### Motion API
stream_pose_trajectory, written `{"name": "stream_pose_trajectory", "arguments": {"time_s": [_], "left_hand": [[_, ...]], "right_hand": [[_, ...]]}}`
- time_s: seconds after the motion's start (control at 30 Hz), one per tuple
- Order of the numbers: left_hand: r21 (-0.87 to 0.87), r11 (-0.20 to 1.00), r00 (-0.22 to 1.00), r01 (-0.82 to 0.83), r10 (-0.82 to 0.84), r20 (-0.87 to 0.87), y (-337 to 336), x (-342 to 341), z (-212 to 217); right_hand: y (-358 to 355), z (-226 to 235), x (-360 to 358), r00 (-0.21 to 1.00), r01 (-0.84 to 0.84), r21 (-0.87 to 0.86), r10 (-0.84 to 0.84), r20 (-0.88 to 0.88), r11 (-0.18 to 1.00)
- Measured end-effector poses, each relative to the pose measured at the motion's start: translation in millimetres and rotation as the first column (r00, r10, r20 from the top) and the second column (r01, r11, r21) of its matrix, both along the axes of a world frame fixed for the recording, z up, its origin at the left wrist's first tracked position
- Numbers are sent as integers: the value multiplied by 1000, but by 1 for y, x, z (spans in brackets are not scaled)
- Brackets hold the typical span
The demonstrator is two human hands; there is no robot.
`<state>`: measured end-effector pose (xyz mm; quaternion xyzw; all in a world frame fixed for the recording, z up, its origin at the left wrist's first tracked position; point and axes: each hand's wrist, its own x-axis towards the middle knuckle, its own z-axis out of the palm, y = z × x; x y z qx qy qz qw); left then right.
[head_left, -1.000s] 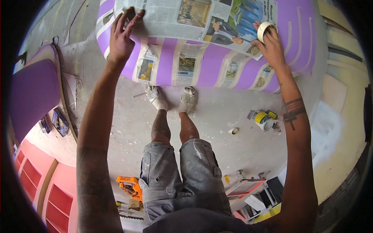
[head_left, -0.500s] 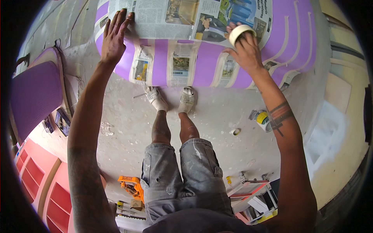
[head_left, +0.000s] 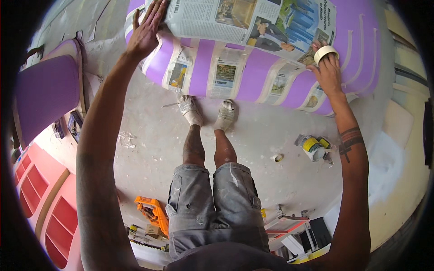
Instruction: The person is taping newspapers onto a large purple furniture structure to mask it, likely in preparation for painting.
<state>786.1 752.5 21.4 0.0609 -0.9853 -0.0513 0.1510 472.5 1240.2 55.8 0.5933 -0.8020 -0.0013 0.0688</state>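
The left hand [head_left: 147, 31] lies flat, fingers spread, pressing the near corner of a newspaper sheet [head_left: 253, 22] onto a purple panel [head_left: 253, 74]. The right hand [head_left: 329, 72] rests at the sheet's far lower edge, fingers curled around a roll of masking tape [head_left: 325, 53], seemingly against the panel. Taped newspaper strips [head_left: 224, 74] cross the purple below.

floor [head_left: 149, 149]: grey concrete | on it: cans [head_left: 313, 147], tape roll [head_left: 277, 157], orange tool [head_left: 153, 212]
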Motion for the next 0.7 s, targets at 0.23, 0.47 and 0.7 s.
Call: {"name": "stream_pose_trajectory", "arguments": {"time_s": [0.23,0.47,0.7], "left_hand": [[-42,999,995,33,-29,90,-19,-5,3],[-5,1000,999,-5,6,54,-11,-6,6],[-11,999,998,-40,41,47,-11,-6,6]], "right_hand": [[2,3,-1,998,11,-1,-11,57,1000],[-4,13,4,994,-10,-17,12,105,1000],[-2,9,3,993,6,-44,-1,121,999]]}}
